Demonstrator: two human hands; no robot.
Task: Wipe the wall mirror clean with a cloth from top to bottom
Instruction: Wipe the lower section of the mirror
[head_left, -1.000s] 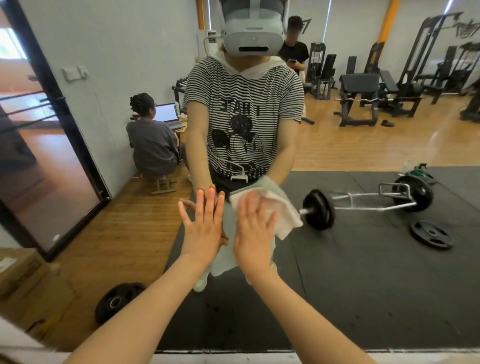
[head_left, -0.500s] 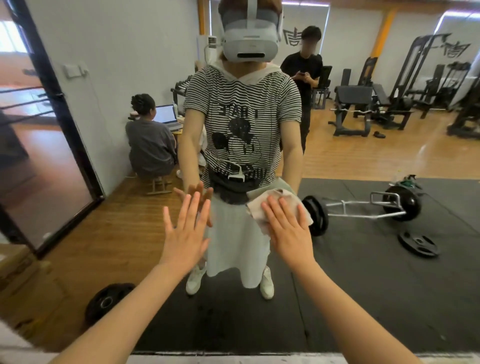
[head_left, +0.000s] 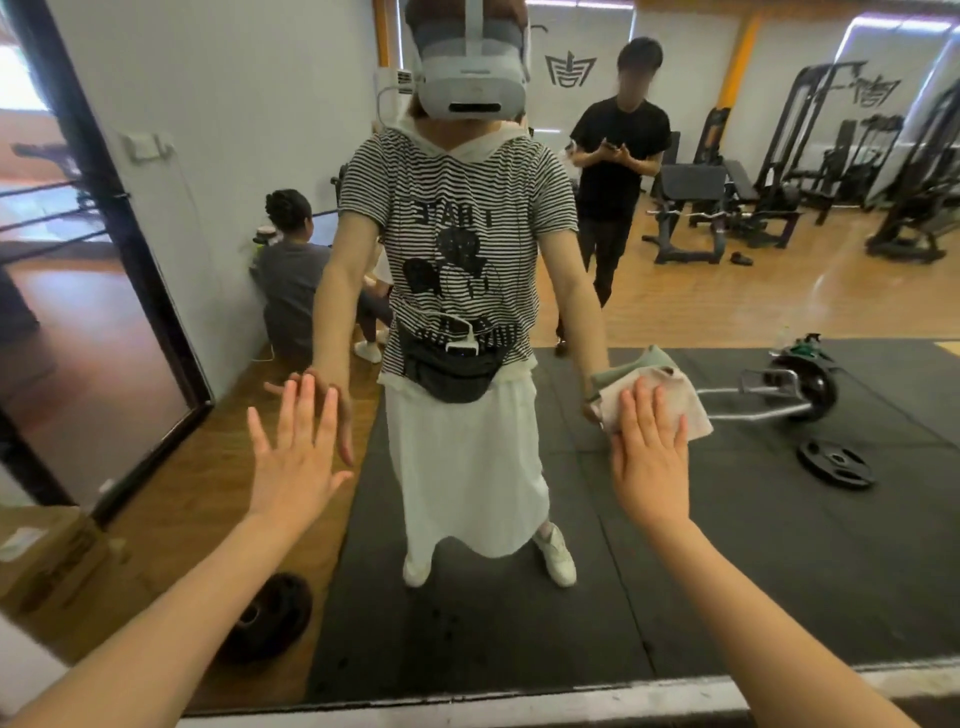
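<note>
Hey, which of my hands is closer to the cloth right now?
Right. Your right hand presses flat on the cloth against the mirror; your left hand is spread open well off to the cloth's left.

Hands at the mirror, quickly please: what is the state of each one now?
Left hand: open, fingers spread, flat at the wall mirror, holding nothing.
Right hand: open, straight fingers pressing the cloth against the glass.

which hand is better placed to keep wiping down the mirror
Right. The right hand already presses the cloth flat against the mirror, with unwiped glass below it. The left hand is bare, with its fingers spread.
</note>
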